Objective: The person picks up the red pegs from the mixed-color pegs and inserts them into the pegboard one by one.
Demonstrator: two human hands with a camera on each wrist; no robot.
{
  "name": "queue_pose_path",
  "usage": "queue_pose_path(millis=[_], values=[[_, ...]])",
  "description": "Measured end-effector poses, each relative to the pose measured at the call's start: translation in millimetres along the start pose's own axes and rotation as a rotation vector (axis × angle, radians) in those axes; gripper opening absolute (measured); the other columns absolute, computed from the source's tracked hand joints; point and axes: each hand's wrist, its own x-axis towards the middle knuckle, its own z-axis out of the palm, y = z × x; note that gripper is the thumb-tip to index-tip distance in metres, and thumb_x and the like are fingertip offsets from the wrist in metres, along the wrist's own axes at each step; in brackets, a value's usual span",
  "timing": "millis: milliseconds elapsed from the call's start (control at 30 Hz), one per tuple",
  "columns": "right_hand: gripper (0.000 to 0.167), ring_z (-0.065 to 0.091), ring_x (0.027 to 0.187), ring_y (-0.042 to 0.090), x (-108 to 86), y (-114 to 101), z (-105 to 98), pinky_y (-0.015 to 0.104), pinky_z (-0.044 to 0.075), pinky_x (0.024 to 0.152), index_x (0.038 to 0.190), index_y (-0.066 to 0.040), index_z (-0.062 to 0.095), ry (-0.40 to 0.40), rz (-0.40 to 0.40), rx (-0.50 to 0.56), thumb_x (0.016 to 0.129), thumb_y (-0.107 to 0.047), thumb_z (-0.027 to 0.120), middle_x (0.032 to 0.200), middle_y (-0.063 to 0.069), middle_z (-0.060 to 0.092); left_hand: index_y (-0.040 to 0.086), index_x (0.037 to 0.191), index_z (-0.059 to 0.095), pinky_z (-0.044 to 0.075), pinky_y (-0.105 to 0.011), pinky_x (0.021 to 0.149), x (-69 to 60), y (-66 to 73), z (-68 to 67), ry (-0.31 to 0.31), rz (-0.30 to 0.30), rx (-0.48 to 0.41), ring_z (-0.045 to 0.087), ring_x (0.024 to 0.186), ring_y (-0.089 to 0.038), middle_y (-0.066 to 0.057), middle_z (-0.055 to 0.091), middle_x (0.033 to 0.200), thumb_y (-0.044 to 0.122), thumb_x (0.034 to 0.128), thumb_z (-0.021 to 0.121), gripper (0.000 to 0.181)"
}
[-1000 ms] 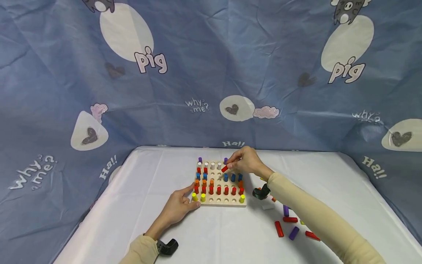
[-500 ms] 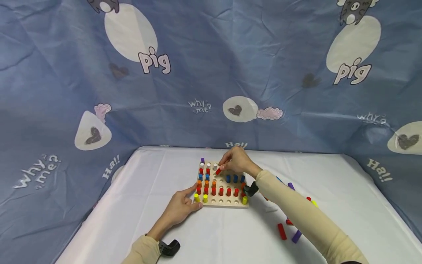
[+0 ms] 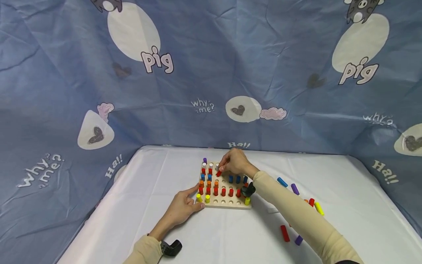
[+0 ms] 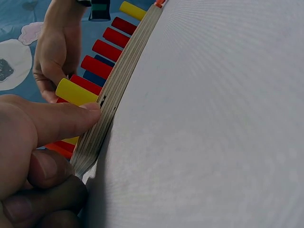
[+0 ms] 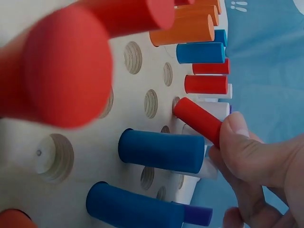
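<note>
A wooden pegboard (image 3: 227, 206) lies on the table, with coloured pegs standing in rows of holes. My right hand (image 3: 235, 161) pinches a red peg (image 5: 202, 121) between thumb and fingers over the far part of the board. In the right wrist view that peg is tilted, its lower end at a hole beside the white pegs; whether it has entered cannot be told. My left hand (image 3: 179, 209) holds the board's near left corner, thumb on the front edge by a yellow peg (image 4: 76, 92) and index finger along the left side. Blue pegs (image 5: 161, 149) stand near the right hand.
Loose pegs lie on the white table right of the board, among them a blue peg (image 3: 282, 182), a purple peg (image 3: 295, 189), a yellow peg (image 3: 318, 208) and a red peg (image 3: 285, 233). The right forearm (image 3: 293, 209) passes over part of them. A blue patterned cloth (image 3: 184, 121) hangs behind.
My right hand has moved left over the board with the red peg, bringing it down to a hole in the red row. The left hand keeps its hold on the corner.
</note>
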Motion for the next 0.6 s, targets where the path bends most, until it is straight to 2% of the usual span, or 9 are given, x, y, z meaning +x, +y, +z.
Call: queue_pose_path(millis=[233,433,600], values=[[0.007,0.066,0.067,0.008,-0.1,-0.4,4.8,0.026,0.049,0.068,0.08,-0.014,0.085,-0.003,0.008,-0.006,0.084,-0.013,0.091,0.073,-0.004,0.078,0.003,0.16,0.045,0.026,-0.021,0.043,-0.8,1.5,0.9,-0.002,-0.003,0.002,0.032,0.044,-0.006,0.009,0.04,0.051,0.02,0.0911,0.083,0.081],[0.007,0.067,0.069,0.007,1.2,-5.6,6.3,0.031,0.053,0.077,0.081,-0.015,0.085,0.004,-0.04,-0.061,0.084,-0.016,0.092,0.073,-0.005,0.078,0.003,0.16,0.045,0.026,-0.021,0.042,0.4,1.5,-0.3,-0.001,0.004,0.011,0.032,0.043,-0.006,0.008,0.04,0.05,0.02,0.0916,0.083,0.08],[0.008,0.066,0.07,0.007,1.4,-8.8,9.5,0.031,0.053,0.074,0.08,-0.015,0.085,-0.004,-0.057,-0.077,0.083,-0.019,0.092,0.074,-0.005,0.078,0.003,0.16,0.045,0.026,-0.021,0.042,-0.5,1.2,0.0,-0.004,-0.003,0.007,0.031,0.043,-0.006,0.008,0.039,0.05,0.02,0.0915,0.083,0.08]])
